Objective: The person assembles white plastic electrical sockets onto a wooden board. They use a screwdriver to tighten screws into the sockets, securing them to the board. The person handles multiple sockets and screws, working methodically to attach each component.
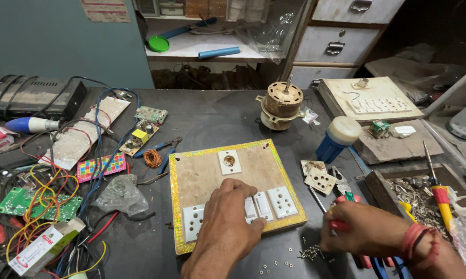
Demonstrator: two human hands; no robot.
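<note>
The work in hand looks like fitting white sockets and switches onto a wooden switchboard (233, 175) that lies flat in the middle of the dark workbench (212, 119), its edge trimmed in glittering yellow tape. The left hand (228, 214) rests palm-down on the near edge of the board, fingers spread loosely over the row of white fittings — it presses or steadies them rather than clenching anything, and part of the row is hidden under it. A white socket (282, 200) shows just right of the hand, another white socket plate (192, 221) just left of it, and a round holder plate (229, 161) sits farther back on the board.

The right hand (365, 230) is at the near right, closed around red tool handles (341, 225) — pliers or a similar tool, though the working end is hidden, so I cannot tell which. Just left of that hand a small heap of screws (310, 252) lies on the bench, with tiny square nuts scattered nearer still.

By my judgement the fittings are seated but not yet fastened; the next move calls for keeping the row pressed square while a screw is picked from the heap. A loose socket plate (320, 180) lies right of the board, a motor (281, 106) beyond it, and a tangle of wires (41, 196) crowds the left.
</note>
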